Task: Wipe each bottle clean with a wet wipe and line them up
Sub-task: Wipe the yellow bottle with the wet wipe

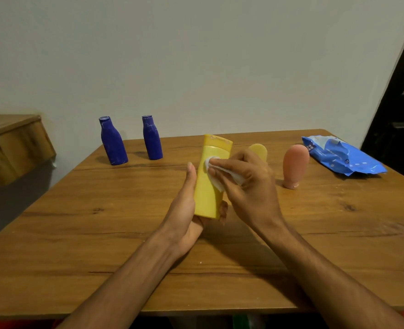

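My left hand [186,210] grips the lower end of a yellow bottle [208,184], held tilted above the middle of the wooden table [101,233]. Against the bottle's front, my right hand [248,184] pinches a white wet wipe [222,173]. Two dark blue bottles [113,141] [151,138] stand upright side by side at the back left. A second yellow bottle [259,149] peeks out behind my right hand, mostly hidden. To the right of it stands a pink bottle [294,166] on its cap.
A blue wet wipe pack [343,155] lies at the table's back right corner. A wooden ledge [13,143] juts out at the left, beside the table. A pale wall runs behind, and a dark door frame [400,115] stands at the right.
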Available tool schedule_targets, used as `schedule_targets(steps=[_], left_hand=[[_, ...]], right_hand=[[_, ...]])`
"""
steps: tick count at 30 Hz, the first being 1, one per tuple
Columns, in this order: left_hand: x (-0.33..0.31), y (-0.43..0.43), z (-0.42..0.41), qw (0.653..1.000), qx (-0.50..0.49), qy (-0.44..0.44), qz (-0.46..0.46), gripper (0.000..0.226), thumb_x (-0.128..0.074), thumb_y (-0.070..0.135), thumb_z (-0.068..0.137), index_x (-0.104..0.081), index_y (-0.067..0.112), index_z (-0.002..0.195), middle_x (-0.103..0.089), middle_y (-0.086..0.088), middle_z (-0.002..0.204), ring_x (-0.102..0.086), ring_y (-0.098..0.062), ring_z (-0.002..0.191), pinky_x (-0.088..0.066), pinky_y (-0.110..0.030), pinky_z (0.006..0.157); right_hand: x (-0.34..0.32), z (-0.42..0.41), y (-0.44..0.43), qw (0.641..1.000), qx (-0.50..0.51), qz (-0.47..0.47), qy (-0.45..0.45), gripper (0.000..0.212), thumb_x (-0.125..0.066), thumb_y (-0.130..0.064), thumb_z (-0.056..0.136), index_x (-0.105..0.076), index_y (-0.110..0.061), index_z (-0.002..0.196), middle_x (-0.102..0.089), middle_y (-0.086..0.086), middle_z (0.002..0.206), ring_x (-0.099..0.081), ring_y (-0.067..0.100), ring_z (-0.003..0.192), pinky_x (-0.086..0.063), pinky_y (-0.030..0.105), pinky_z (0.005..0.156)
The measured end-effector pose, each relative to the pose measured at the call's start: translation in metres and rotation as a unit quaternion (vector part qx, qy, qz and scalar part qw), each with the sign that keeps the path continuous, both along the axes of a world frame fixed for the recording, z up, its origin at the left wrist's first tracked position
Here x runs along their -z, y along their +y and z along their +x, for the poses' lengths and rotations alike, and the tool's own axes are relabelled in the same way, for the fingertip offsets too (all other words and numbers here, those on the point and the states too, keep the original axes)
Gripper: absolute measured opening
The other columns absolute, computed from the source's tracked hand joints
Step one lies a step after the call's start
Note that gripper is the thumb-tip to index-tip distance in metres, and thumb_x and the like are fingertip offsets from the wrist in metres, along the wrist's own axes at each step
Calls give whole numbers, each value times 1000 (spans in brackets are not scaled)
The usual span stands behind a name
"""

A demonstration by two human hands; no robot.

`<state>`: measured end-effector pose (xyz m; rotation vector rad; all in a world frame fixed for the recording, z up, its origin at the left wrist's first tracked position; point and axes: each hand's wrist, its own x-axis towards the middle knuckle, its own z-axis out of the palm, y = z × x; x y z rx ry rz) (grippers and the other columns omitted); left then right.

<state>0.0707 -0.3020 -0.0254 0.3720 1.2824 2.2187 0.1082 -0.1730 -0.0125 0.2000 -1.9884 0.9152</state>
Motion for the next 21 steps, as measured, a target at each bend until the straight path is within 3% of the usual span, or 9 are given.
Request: schedule_targets(steps=[4,6,9,14,18,21], left_hand=[[-1,1,0,1000,-18,-15,6,60,-41,65,91,-63,21,125,-70,-15,115,-62,-28,97,-49,-41,77],[-3,0,-1,999,-34,-29,11,62,-39,64,92,-60,17,127,-69,-17,118,-62,-31,105,-50,-45,88],[-6,-3,-4,996,-67,-54,18,65,-40,63,92,-58,10,125,-68,-20,118,-65,-30,110,-44,-50,102],[-4,-5,-10,991,-100,-89,20,68,-46,63,89,-54,10,131,-69,-18,118,-66,-31,110,-52,-47,95],[-3,-3,-7,996,-72,-61,12,55,-40,59,94,-58,16,123,-72,-15,112,-68,-28,106,-56,-44,87],[-3,-1,-2,997,-58,-49,2,52,-38,59,95,-60,19,119,-73,-13,108,-68,-26,101,-54,-43,88]], right_hand=[[-1,1,0,1000,-14,8,-6,25,-72,-23,85,-74,-16,108,-57,-6,93,-55,15,88,-52,40,69],[0,2,-3,998,-51,21,-31,24,-74,-18,84,-74,-14,107,-55,-9,92,-57,12,85,-52,33,67],[3,1,-6,993,-79,66,-62,23,-74,-21,84,-74,-20,107,-59,-9,92,-58,12,82,-53,46,68],[6,-2,-5,983,-91,135,-84,24,-76,-17,82,-74,-21,106,-65,-3,94,-58,13,86,-50,50,71],[4,-1,-2,995,-56,68,-54,27,-64,-32,84,-73,-20,106,-65,-4,97,-59,14,89,-52,50,72],[2,-2,-1,998,-32,48,-34,27,-67,-31,83,-74,-16,105,-63,-2,98,-59,15,90,-52,50,71]])
